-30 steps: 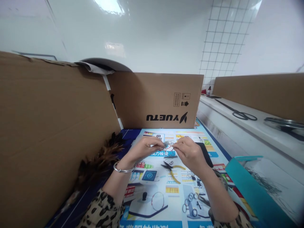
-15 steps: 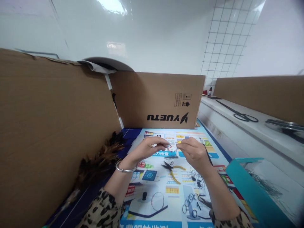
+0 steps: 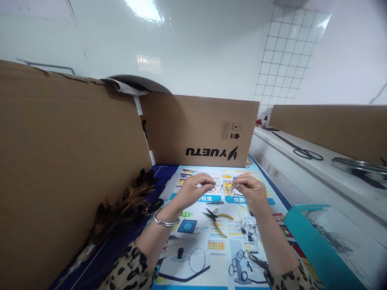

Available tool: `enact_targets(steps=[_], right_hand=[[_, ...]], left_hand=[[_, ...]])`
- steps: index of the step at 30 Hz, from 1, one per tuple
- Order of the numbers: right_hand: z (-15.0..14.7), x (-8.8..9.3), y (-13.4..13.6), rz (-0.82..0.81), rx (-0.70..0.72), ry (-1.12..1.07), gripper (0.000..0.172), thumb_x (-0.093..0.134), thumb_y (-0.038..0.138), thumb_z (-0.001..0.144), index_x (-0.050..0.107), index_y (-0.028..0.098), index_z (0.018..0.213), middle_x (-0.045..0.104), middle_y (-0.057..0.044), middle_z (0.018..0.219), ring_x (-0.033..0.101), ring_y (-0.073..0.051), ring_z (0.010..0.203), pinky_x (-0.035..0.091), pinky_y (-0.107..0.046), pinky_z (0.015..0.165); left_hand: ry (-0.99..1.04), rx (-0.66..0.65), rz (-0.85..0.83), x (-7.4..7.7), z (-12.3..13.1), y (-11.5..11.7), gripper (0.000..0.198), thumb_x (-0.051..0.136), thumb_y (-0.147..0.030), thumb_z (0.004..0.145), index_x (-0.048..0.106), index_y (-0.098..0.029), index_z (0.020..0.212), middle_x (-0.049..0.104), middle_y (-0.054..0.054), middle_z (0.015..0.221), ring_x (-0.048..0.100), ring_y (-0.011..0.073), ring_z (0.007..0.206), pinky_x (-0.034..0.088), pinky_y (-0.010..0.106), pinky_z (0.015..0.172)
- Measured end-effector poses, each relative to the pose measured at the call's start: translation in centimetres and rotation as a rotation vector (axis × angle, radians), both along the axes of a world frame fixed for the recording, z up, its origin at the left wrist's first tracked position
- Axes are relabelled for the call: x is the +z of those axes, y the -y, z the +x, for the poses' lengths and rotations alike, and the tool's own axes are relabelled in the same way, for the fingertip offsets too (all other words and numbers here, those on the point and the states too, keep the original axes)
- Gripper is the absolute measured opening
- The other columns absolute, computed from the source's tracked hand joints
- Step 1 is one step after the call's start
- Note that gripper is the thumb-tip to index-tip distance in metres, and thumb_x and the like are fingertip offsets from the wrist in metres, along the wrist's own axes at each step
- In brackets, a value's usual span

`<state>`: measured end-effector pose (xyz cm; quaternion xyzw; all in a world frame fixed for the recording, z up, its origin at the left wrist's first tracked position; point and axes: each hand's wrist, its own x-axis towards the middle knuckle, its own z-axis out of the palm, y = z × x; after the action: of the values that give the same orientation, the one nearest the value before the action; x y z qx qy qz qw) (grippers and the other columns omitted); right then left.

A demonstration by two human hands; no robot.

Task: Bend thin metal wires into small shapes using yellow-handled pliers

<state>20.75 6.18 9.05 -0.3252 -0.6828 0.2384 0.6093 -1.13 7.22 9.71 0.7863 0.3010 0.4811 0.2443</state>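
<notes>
My left hand [image 3: 198,188] is raised over the printed mat with thumb and fingertips pinched together on a thin, partly red wire. Opposite it, my right hand [image 3: 252,194] pinches a cluster of fine wire strands [image 3: 227,189] that dangles between the two hands. Whether the strands and the red wire are one piece I cannot tell. Below lie pliers [image 3: 218,222] with yellow handles and dark jaws, spread apart. A small pile of thin dark pieces [image 3: 215,202] rests just behind them. Tangled wire bits [image 3: 248,229] lie under my right forearm.
Cardboard panels [image 3: 193,129] stand at the back and left. Brown feathers [image 3: 123,209] lie at left. Near the front are a thin hoop [image 3: 197,260], several black rings [image 3: 238,262] and a dark-bladed tool [image 3: 258,262]. A teal box [image 3: 320,245] at right holds thin wires. Scissors [image 3: 305,153] lie on the ledge.
My right hand has moved a little to the right, widening the gap between the hands. The dangling strands now show more plainly between them. The view has shifted slightly.
</notes>
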Motion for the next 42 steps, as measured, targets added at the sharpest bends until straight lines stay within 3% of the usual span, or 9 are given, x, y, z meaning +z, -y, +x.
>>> enact_targets(steps=[5, 10, 15, 21, 30, 36, 42], right_hand=[[-1.2, -1.4, -0.7, -0.094, 0.12, -0.15, 0.008, 0.069, 0.024, 0.068, 0.067, 0.02, 0.074, 0.058, -0.002, 0.078, 0.054, -0.014, 0.073, 0.045, -0.026, 0.06], [-1.4, -0.7, 0.1, 0.014, 0.001, -0.078, 0.006, 0.064, 0.023, 0.072, 0.067, 0.021, 0.078, 0.059, -0.003, 0.081, 0.055, -0.015, 0.078, 0.046, -0.03, 0.067], [-1.1, 0.3, 0.9, 0.108, -0.076, -0.007, 0.009, 0.06, 0.02, 0.077, 0.067, 0.021, 0.081, 0.058, -0.003, 0.08, 0.055, -0.016, 0.078, 0.045, -0.03, 0.068], [-1.7, 0.2, 1.1, 0.133, -0.118, 0.057, 0.009, 0.06, 0.021, 0.077, 0.068, 0.021, 0.082, 0.06, -0.003, 0.081, 0.056, -0.016, 0.079, 0.046, -0.03, 0.069], [-2.7, 0.3, 1.6, 0.171, -0.134, 0.142, 0.014, 0.057, 0.016, 0.078, 0.068, 0.023, 0.083, 0.062, -0.003, 0.081, 0.057, -0.015, 0.081, 0.047, -0.031, 0.073], [-2.8, 0.0, 1.3, 0.167, -0.134, 0.186, 0.014, 0.056, 0.016, 0.079, 0.067, 0.023, 0.083, 0.062, -0.002, 0.079, 0.056, -0.015, 0.079, 0.047, -0.03, 0.072], [-2.1, 0.7, 1.3, 0.058, -0.107, 0.389, 0.014, 0.055, 0.012, 0.077, 0.065, 0.022, 0.077, 0.06, -0.001, 0.079, 0.055, -0.012, 0.073, 0.045, -0.026, 0.064]], left_hand=[[0.018, -0.027, -0.071, 0.9, 0.2, 1.3, 0.015, 0.056, -0.025, 0.079, 0.065, -0.013, 0.081, 0.064, 0.005, 0.077, 0.057, 0.0124, 0.071, 0.046, 0.025, 0.068], [-0.028, -0.103, -0.18, 1.3, 0.5, 2.0, 0.02, 0.052, -0.029, 0.082, 0.064, -0.014, 0.086, 0.064, 0.004, 0.075, 0.058, 0.0109, 0.067, 0.047, 0.025, 0.067], [-0.042, -0.041, -0.052, 1.4, 0.6, 2.0, 0.015, 0.054, -0.023, 0.081, 0.066, -0.016, 0.086, 0.064, 0.005, 0.084, 0.057, 0.0123, 0.077, 0.046, 0.026, 0.073], [-0.055, -0.058, 0.057, 2.1, 0.7, 3.1, 0.014, 0.057, -0.025, 0.08, 0.067, -0.015, 0.082, 0.065, 0.006, 0.082, 0.057, 0.0132, 0.078, 0.046, 0.027, 0.072], [-0.165, -0.043, 0.027, 2.0, 0.9, 3.5, 0.01, 0.057, -0.023, 0.078, 0.066, -0.018, 0.077, 0.064, 0.002, 0.077, 0.056, 0.0116, 0.073, 0.044, 0.025, 0.07], [-0.235, -0.003, 0.07, 1.6, 0.9, 3.2, 0.009, 0.056, -0.02, 0.078, 0.065, -0.017, 0.075, 0.062, 0.001, 0.073, 0.054, 0.0112, 0.069, 0.043, 0.024, 0.065], [-0.327, 0.083, 0.171, 1.5, 0.4, 2.7, 0.013, 0.051, -0.014, 0.081, 0.063, -0.017, 0.079, 0.061, 0.003, 0.079, 0.055, 0.0128, 0.077, 0.043, 0.025, 0.071]])
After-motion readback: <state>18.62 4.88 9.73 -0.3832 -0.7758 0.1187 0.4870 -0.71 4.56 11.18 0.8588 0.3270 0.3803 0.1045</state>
